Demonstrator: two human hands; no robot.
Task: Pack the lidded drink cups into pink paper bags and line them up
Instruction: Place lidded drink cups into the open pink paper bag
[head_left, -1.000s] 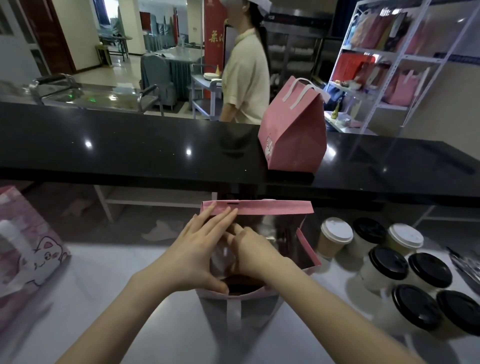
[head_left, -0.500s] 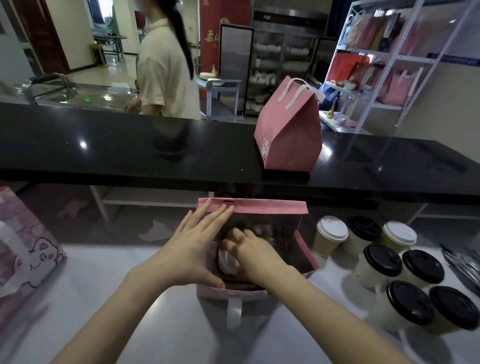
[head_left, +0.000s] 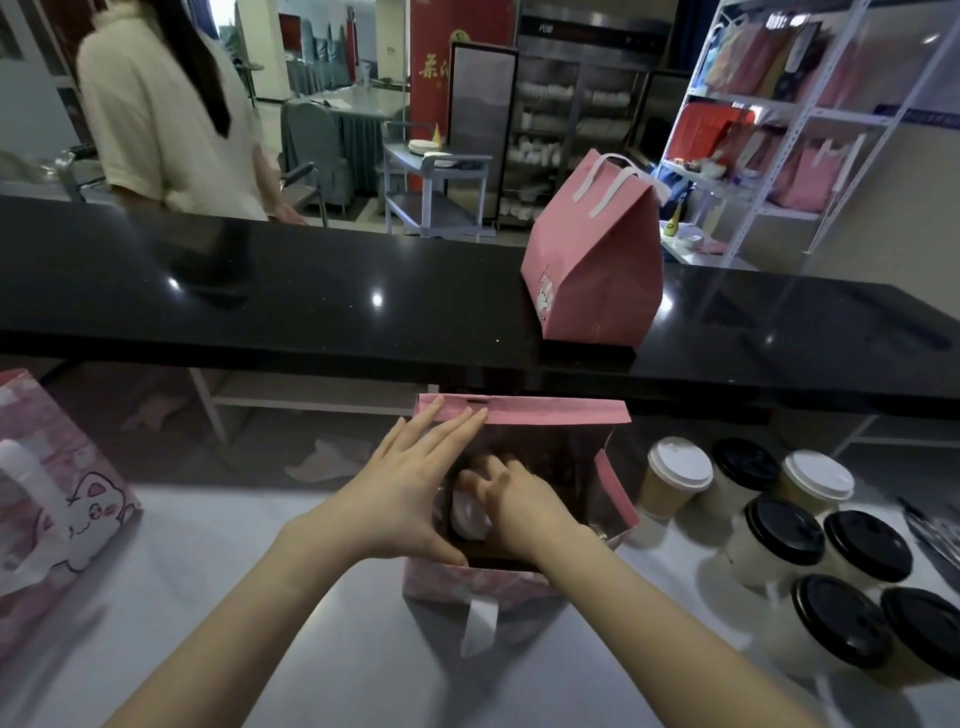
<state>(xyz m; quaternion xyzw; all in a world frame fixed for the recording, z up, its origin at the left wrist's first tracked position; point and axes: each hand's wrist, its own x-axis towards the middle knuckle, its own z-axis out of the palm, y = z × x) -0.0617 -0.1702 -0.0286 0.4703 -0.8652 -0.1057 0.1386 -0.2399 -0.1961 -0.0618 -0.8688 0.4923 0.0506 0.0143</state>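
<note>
1. Right now the open pink bag (head_left: 452, 587) stands on the near white counter (head_left: 234, 623), dead centre, mouth up, one white handle strip hanging down its near face.
2. Left hand (head_left: 410, 488): fingers spread flat, laid along the bag's left rim, thumb hooked over the near edge. Looks like it's holding the mouth open. Nothing gripped.
3. Right hand (head_left: 519, 504): reaches down into the bag, fingers curled on a white-lidded cup (head_left: 470, 514) sitting in the left half of the interior. Can't tell if it's a firm grip or just a touch; the fingertips are partly hidden.
4. Key relation: cup is directly below the right hand, upright, long axis vertical, against the left wall. The right half of the bag looks empty, though it's dark in there.
5. Loose cups (head_left: 779, 540) are clustered to the right of the bag, all upright: three white lids, the rest black. The nearest white-lidded one is just beside the bag's right wall. So the right hand is the nearer for the next pick, a short sideways reach.
6. Far: one closed pink bag (head_left: 597, 280) on the black counter (head_left: 311, 301), beyond and to the right. Line-up probably starts there.
7. Near left edge: another pink bag with a cat print (head_left: 57, 499).
</note>
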